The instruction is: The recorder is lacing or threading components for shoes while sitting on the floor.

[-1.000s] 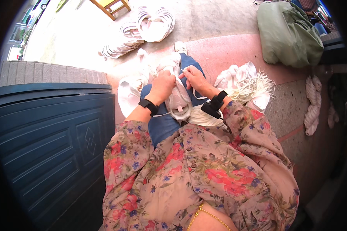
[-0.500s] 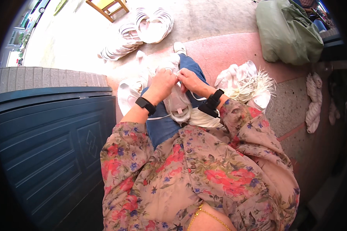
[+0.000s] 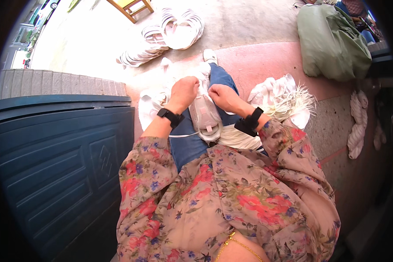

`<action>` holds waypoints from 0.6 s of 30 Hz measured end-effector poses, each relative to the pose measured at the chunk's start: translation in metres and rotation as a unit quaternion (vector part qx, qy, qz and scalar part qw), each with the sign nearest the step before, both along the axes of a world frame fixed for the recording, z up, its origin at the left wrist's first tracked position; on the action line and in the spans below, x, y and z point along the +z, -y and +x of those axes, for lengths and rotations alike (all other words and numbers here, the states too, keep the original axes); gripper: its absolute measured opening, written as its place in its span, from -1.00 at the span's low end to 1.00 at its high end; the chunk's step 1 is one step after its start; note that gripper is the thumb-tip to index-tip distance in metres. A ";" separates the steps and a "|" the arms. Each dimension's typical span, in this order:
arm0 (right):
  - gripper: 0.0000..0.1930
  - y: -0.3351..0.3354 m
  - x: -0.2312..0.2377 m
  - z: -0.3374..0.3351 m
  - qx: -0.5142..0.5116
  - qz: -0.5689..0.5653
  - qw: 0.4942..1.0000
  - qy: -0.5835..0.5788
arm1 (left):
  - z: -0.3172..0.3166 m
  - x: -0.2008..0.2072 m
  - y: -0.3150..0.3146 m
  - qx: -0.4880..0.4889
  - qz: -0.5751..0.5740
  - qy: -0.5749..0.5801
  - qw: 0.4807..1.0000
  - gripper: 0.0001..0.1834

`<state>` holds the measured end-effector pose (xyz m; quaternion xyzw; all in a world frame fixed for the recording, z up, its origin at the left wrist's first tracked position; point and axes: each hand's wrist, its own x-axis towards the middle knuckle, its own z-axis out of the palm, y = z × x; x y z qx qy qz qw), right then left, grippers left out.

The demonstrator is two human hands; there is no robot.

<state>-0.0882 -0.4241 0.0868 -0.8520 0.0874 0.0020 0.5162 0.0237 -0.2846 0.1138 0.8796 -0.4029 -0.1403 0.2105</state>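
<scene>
A pale pinkish-white shoe (image 3: 204, 114) lies on my lap between my thighs, one end with a small pink tab toward me. My left hand (image 3: 186, 92), fingers curled, is at the far left side of it. On its other side my right hand (image 3: 225, 98) is closed too, knuckles up, a small gap from the left. Whatever the fingertips pinch is hidden behind the hands. A thin white lace (image 3: 183, 135) crosses my left thigh beside the shoe. Under my right forearm, a bundle of cream laces (image 3: 238, 137) lies over my lap.
A white heap with fringed lace ends (image 3: 288, 100) is at my right. Striped white stacked bundles (image 3: 181, 32) lie ahead, near a wooden stool (image 3: 131, 8). A green sack (image 3: 332, 43) stands far right, a twisted white bundle (image 3: 357, 126) nearer. A blue panelled door (image 3: 61, 161) borders my left.
My hands, which met over the far end of the shoe, have moved apart sideways. More of the shoe shows between them. The whole view has shifted slightly.
</scene>
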 end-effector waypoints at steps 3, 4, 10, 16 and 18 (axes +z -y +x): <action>-0.79 -0.008 0.001 -0.006 0.031 -0.063 0.997 0.033 | -0.014 0.000 -0.018 0.043 -0.026 -0.008 0.999 -0.77; -0.80 -0.011 0.001 -0.005 0.024 -0.091 0.995 0.026 | -0.019 -0.001 -0.023 0.054 -0.034 -0.005 0.998 -0.71; -0.83 -0.021 0.000 0.004 0.015 -0.191 0.981 0.031 | -0.028 -0.013 -0.022 0.077 -0.031 0.023 0.996 -0.68; -0.92 -0.021 0.001 0.006 0.048 -0.232 0.970 0.062 | -0.031 -0.017 -0.017 0.088 -0.004 -0.006 0.996 -0.78; -0.93 -0.023 0.001 0.007 0.054 -0.235 0.968 0.070 | -0.033 -0.019 -0.017 0.093 -0.001 -0.026 0.995 -0.80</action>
